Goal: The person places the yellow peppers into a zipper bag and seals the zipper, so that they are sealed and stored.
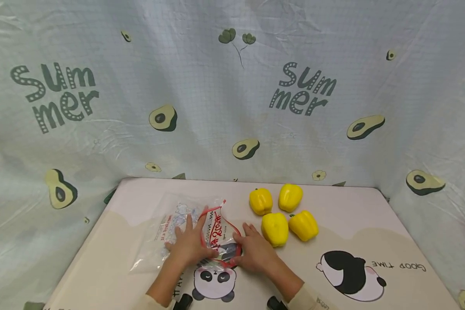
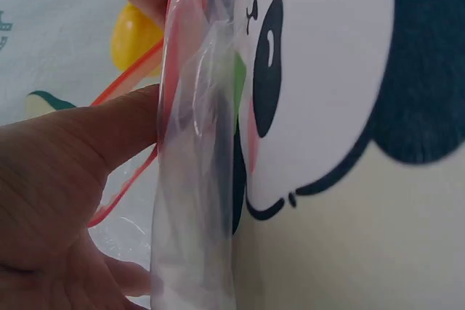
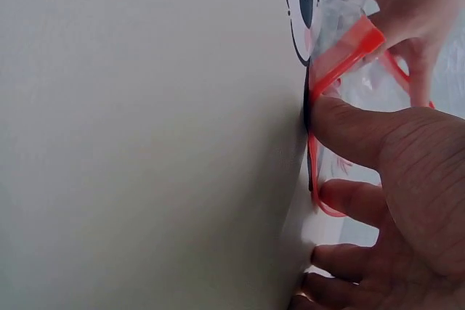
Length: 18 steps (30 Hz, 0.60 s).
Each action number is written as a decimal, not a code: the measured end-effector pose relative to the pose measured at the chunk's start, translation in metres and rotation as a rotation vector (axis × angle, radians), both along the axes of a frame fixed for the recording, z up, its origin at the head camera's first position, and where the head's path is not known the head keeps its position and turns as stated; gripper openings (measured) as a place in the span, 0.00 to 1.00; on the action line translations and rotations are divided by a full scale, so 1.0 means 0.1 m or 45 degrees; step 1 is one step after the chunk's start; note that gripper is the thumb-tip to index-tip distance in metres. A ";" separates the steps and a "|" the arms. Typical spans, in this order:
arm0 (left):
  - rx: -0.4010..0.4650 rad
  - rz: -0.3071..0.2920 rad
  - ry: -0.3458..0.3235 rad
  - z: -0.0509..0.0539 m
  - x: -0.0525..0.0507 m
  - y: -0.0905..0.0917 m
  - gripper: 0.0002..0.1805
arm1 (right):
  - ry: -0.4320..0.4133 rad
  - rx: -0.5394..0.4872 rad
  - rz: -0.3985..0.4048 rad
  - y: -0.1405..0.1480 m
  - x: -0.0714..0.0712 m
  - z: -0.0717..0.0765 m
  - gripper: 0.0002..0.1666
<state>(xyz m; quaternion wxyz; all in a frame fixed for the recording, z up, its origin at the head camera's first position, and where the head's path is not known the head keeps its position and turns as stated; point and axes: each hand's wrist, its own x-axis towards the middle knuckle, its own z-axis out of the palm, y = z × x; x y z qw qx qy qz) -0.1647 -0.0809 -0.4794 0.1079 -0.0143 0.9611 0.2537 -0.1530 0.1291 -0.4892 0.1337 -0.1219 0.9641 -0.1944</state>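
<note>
A clear plastic zip bag [image 1: 150, 255] with red and blue print lies flat on the table, its red-edged mouth [image 1: 232, 227] spread apart toward the right. My left hand [image 1: 187, 244] rests on the bag with fingers spread, and its thumb [image 2: 120, 117] touches the plastic beside the mouth. At the right side of the mouth is my right hand [image 1: 257, 254]; its thumb [image 3: 349, 125] presses the red edge and its other fingers reach forward, apart from the thumb. Several yellow bell peppers [image 1: 275, 229] sit just beyond the right hand.
The pale table [image 1: 112, 241] bears panda prints, one [image 1: 215, 282] just below the bag and another [image 1: 350, 275] at the right. Behind its far edge hangs a curtain [image 1: 201, 86] with avocado drawings. Dark wrist mounts [image 1: 184, 301] show at the bottom.
</note>
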 end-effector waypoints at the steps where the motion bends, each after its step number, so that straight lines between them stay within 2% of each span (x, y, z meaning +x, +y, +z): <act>1: -0.008 0.008 -0.001 -0.01 0.01 0.01 0.67 | -0.004 -0.007 -0.001 0.00 0.00 0.00 0.46; 8: -0.044 0.042 -0.005 -0.02 0.03 0.05 0.68 | 0.002 -0.014 -0.001 -0.01 0.03 0.01 0.45; 18: -0.089 0.045 0.007 -0.01 0.02 0.09 0.67 | 0.000 -0.013 -0.029 -0.03 0.04 0.03 0.44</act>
